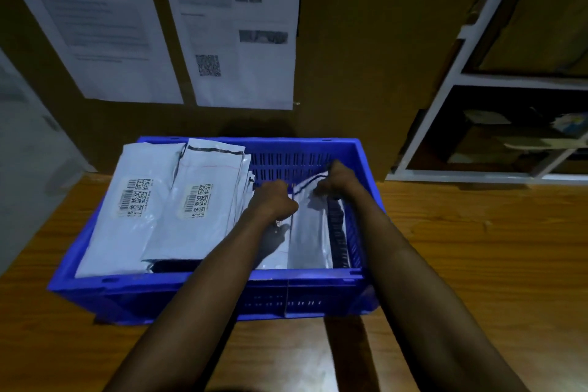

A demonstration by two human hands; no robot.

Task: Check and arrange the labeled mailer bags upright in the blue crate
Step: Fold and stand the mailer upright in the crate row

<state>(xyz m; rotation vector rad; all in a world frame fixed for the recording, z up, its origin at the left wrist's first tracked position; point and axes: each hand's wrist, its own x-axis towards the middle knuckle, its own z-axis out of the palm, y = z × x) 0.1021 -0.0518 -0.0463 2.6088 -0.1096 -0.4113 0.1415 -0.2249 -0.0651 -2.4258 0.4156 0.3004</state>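
Left hand [274,200], right hand [338,181] gripping mailer bag [310,232], blue crate [191,293]; barcode labels [135,197] unreadable

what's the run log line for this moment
left hand: grips mailer bag | right hand: pinches its top | blue crate: labeled bags tilted at left

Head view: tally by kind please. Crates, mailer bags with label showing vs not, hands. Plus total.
Blue crate: 1
Mailer bags, label showing: 2 (left bag, middle bag)
Mailer bags, no label showing: 1 (gripped bag)
Hands: 2 (left hand, right hand)
Total: 6
Bag edges behind the middle bag are too tight to count.
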